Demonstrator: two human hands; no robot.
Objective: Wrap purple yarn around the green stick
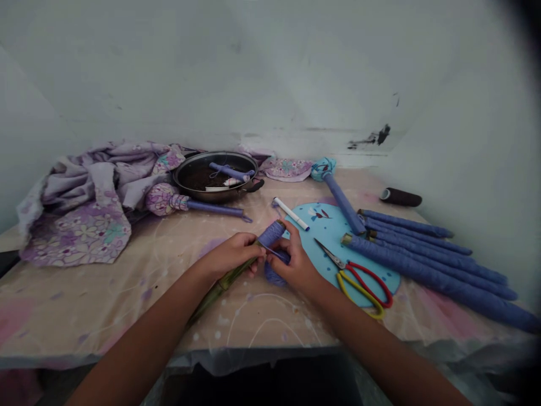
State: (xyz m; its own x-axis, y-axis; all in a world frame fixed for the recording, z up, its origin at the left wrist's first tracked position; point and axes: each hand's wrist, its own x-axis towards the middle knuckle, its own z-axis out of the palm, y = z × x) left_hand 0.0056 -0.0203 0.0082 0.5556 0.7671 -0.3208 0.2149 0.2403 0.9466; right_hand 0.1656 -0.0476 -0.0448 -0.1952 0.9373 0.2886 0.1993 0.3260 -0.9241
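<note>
My left hand (237, 251) is closed round a green stick (222, 285), which slants from the table's front up to the right. Purple-blue yarn (271, 232) is wound round the stick's upper end. My right hand (296, 258) is closed on a ball of the same yarn (276, 276), partly hidden by the fingers, and a strand runs from it to the wound part. Just right of my right hand lie scissors (342, 266) with one red and one yellow handle, on a light blue cloth piece (323, 225). A white marker (291, 213) lies behind the hands.
Several yarn-wrapped sticks (439, 265) lie at the right, beside a dark thread spool (401, 197). Two sticks have cloth-covered heads, one floral (163, 198), one blue (323, 168). A black pan (198, 195) holds small items. Floral fabric (93, 225) is heaped at the left, near the wall.
</note>
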